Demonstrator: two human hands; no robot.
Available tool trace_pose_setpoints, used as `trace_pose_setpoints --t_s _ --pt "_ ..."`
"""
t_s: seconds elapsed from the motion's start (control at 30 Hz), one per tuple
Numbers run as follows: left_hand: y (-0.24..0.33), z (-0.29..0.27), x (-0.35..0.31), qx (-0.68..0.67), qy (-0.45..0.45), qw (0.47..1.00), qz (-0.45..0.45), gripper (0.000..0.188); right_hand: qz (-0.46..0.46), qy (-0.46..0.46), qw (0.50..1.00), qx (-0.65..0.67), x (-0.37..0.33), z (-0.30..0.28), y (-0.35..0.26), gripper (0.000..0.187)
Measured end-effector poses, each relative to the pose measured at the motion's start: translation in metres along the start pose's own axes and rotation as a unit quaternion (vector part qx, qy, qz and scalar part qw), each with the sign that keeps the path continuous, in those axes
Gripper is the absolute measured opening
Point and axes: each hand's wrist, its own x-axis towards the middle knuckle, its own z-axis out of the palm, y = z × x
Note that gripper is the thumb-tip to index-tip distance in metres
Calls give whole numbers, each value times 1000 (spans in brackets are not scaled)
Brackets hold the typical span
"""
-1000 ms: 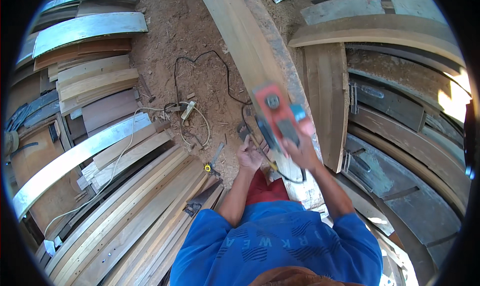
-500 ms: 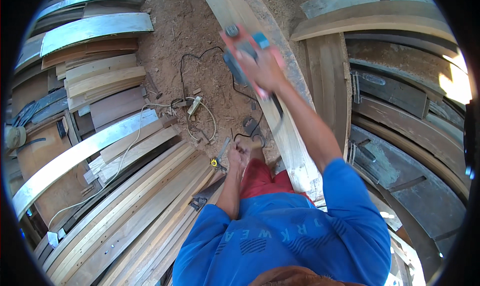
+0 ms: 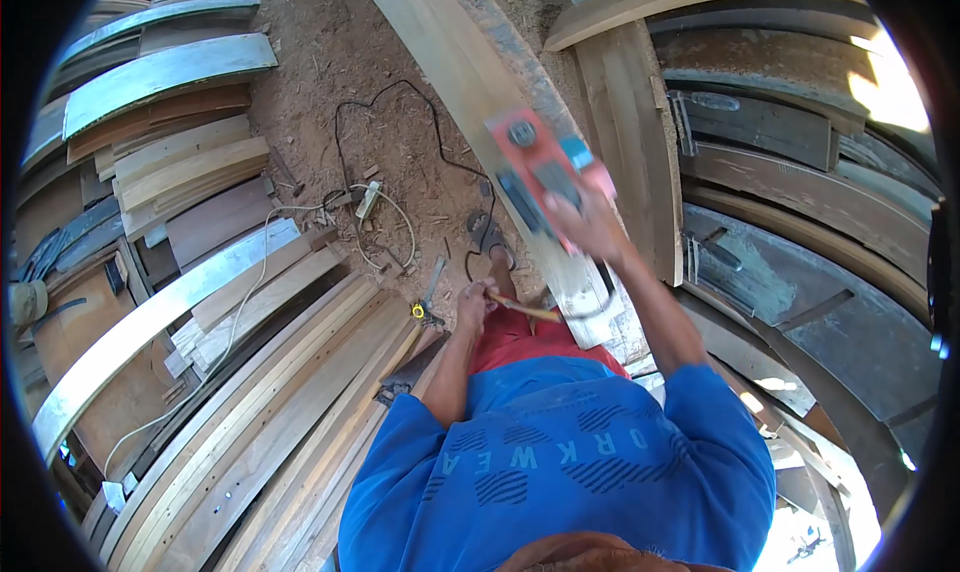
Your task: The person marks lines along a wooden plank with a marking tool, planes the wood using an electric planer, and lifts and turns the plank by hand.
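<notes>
Work on the long pale board (image 3: 440, 52) is judged to be under way and unfinished. The board runs from the upper middle of the frame down to right of centre, lying along a weathered worktop (image 3: 505, 42) whose bluish-grey, blotched edge shows beside it. A red handheld power tool (image 3: 528, 157), slightly blurred, sits over the board right of centre; its underside is hidden, so contact cannot be confirmed.

The right hand (image 3: 590, 217) has its fingers wrapped around the tool's rear grip. The left hand (image 3: 474, 307), below centre, has its fingers curled narrowly around the tool's cord (image 3: 525, 309), held off to the left of the board.

Beyond the tool, the board's face appears even and tan; the near end looks paler and streaked. Which stretch is done cannot be established, and the far end lies outside the frame. The face beneath the tool, at least, is judged outstanding. Wood scraps litter the ground (image 3: 300, 102) at upper left of centre.
</notes>
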Motion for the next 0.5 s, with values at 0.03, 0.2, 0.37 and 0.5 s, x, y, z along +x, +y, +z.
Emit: trace_pose_setpoints --t_s 0.03,0.2,0.37,0.5 --pt "-7 3 -3 35 -15 999 -7 32 -33 24 999 -19 -36 -2 10 56" --pt "-35 21 -22 146 -119 981 -37 36 131 -20 991 14 -182 -11 51 60" --pt "-54 30 -12 195 -166 966 21 32 140 9 990 14 -169 -11 47 59" --pt "-32 25 -6 175 -85 979 59 34 25 86 996 -24 -58 -1 21 43"
